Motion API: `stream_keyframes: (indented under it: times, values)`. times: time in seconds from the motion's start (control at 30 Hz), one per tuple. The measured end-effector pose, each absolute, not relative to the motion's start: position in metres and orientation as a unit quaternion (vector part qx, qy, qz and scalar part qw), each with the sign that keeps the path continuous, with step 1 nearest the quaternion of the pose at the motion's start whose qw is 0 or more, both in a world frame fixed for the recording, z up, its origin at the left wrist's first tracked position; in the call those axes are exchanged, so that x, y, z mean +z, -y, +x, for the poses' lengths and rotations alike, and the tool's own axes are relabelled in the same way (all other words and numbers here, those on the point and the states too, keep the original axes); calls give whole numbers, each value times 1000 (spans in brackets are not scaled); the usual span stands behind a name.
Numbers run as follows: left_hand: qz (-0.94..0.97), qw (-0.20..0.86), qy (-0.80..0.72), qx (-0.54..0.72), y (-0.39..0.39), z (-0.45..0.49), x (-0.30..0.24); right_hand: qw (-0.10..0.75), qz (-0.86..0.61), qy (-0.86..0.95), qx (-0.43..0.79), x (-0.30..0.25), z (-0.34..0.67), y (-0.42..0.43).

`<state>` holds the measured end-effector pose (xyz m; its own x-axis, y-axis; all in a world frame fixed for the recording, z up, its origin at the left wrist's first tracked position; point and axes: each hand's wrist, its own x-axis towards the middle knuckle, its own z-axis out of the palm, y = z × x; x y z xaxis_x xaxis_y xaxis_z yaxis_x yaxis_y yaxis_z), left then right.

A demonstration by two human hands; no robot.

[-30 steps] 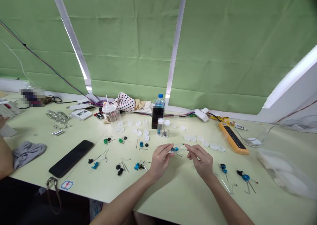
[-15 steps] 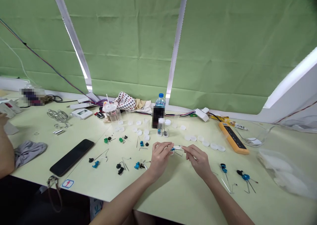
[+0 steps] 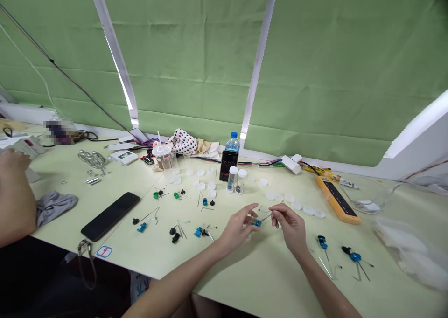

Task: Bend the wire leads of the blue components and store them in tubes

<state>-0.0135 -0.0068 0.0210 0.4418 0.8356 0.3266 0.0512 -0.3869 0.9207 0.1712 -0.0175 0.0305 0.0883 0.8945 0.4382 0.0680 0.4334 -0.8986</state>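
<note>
My left hand (image 3: 238, 228) pinches a small blue metal part (image 3: 258, 223) between thumb and fingers, just above the table. My right hand (image 3: 290, 224) has its fingertips closed on a thin metal rod (image 3: 266, 216), which slants down to the blue part. A bent thin wire (image 3: 263, 210) shows behind the fingertips. Left of my hands lies a group with another blue part (image 3: 198, 231), a black piece and thin rods. On the right are a blue part with a black knob (image 3: 354, 257) and a second blue piece (image 3: 322, 241), with metal rods beside them.
Capped clear tubes (image 3: 232, 180) stand before a phone showing a timer (image 3: 228, 164) and a water bottle (image 3: 233, 143). White caps (image 3: 297, 205) lie in a row. An orange power strip (image 3: 338, 200) is at right, a black phone (image 3: 110, 216) at left. Another person's arm (image 3: 16, 192) reaches in.
My hands have drawn slightly apart, and the blue part now shows with the rod slanting toward my right fingers. The view has shifted a little.
</note>
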Motion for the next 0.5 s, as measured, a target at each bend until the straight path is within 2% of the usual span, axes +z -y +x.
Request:
stream_keyframes:
  times: [0.1, 0.27, 0.4, 0.5]
  values:
    - [729, 479, -280, 401, 12, -11, 20, 625, -389, 595, 322, 34, 169, 18]
    - [759, 442, -269, 396, 16, -12, 20, 639, -382, 606, 279, 33, 168, 21]
    - [800, 350, -287, 394, 13, -13, 15, 601, -390, 655, 240, 33, 169, 25]
    - [807, 323, -291, 400, 11, -12, 7, 551, -387, 699, 239, 38, 169, 27]
